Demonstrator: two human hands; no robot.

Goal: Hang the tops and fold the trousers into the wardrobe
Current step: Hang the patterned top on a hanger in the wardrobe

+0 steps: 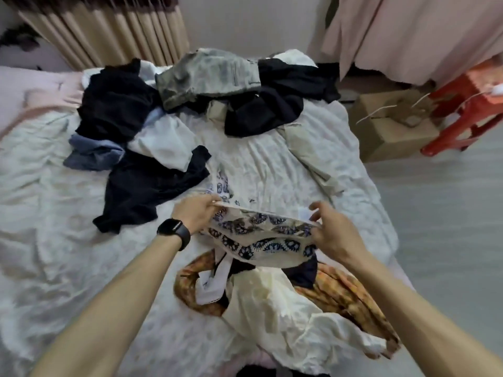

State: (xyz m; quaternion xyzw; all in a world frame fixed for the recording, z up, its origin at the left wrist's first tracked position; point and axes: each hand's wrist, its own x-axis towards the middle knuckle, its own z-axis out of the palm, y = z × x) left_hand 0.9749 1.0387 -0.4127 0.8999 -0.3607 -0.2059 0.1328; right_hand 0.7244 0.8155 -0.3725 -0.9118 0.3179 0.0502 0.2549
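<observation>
Holding a cream patterned garment (261,235) with dark blue motifs stretched between both hands, a person faces a bed (54,213). The left hand (196,213), a black watch (174,232) on its wrist, pinches one end of the edge. The right hand (332,232) grips the other end, its fingers softened by blur. Whether it is a top or trousers is unclear. Its lower part drops into a near heap with a plain cream garment (272,308) and orange checked cloth (343,292). Dark clothes (117,104) and grey jeans (206,74) lie blurred farther back.
</observation>
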